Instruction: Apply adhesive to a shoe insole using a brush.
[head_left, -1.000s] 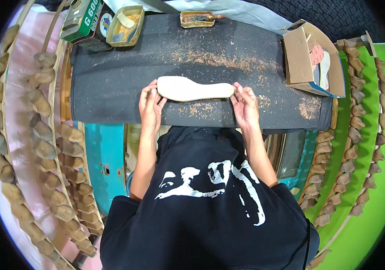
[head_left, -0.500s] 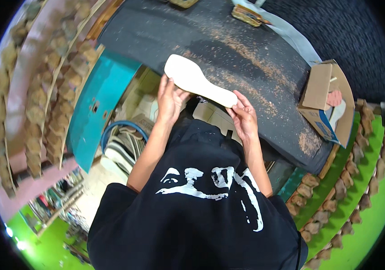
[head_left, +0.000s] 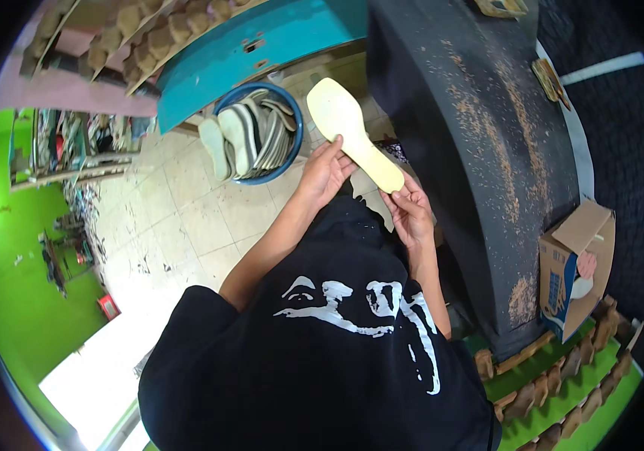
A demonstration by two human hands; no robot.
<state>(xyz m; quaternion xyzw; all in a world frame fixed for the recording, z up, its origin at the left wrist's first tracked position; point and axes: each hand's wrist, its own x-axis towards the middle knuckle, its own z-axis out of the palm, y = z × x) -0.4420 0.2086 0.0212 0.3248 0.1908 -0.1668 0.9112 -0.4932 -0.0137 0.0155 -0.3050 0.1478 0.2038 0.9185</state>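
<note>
A pale cream shoe sole is held up in front of my chest, its wide end far left and its narrow end near right. My left hand grips its left edge near the middle, thumb on top and the other fingers beneath. At the narrow end my right hand pinches the sole between thumb and fingers. Beyond my left forearm stands a round blue basin, heaped with several white, grey and dark-edged soles.
To the right, a dark-covered workbench is strewn with brown shavings. An open cardboard box sits at its near end. A teal board lies beyond the basin. Racks of brown shoe lasts line the lower right. Pale tiles cover the floor.
The view has swung left, away from the bench, bringing the whole basin and more floor into sight. Both hands keep hold of the sole, which now slants more steeply.
</note>
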